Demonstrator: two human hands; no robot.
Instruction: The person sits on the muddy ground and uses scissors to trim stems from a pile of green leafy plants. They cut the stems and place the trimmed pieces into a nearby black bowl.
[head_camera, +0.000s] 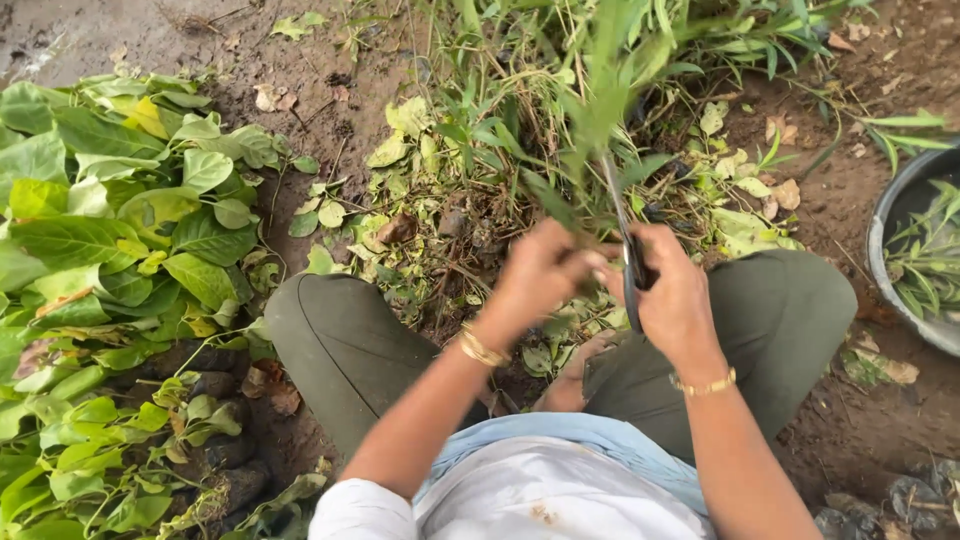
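The leafy green stalk (598, 110) is standing upright just above both fists, its base pinched in the closed left hand (540, 275). The right hand (675, 300) is clenching a dark-handled knife (628, 262), its blade running up alongside the stalk, right beside the left fingers (590, 262). Motion blur is smearing both hands, so a slip could be nicking those fingers. Beyond the grip, cut stems are lying on the soil (300, 60), a grey tub (885, 215) sitting off right.
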